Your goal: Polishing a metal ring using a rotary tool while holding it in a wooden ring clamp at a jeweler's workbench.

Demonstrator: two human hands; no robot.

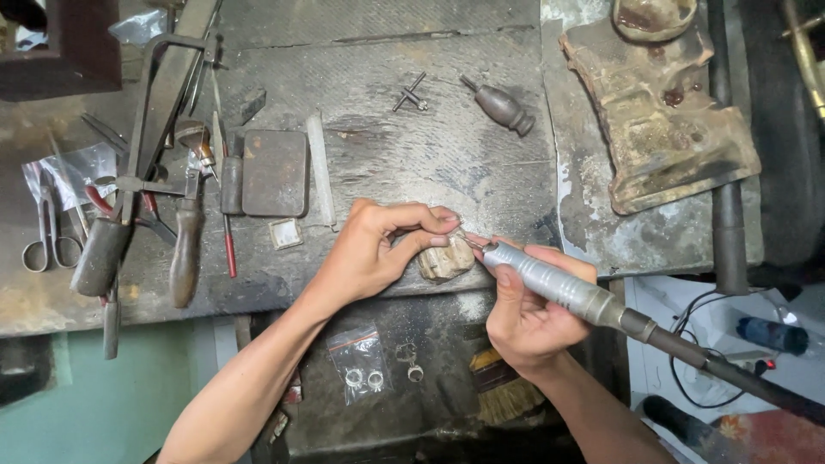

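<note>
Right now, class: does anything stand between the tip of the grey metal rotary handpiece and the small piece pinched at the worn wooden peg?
Nothing visible does. The grey metal rotary handpiece in the right hand points straight at the piece that the left hand pinches at the wooden peg.

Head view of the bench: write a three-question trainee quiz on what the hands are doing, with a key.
1. True or false: the right hand holds scissors.
2. Which is the left hand pinching against the worn wooden peg? A) a small workpiece B) the brush C) the plastic bag
3. Fill in: the grey rotary handpiece points its tip toward the ____ hand's fingertips.

Key: 1 false, it grips the handpiece; the scissors lie at the bench's left edge. 2 A. 3 left.
</note>
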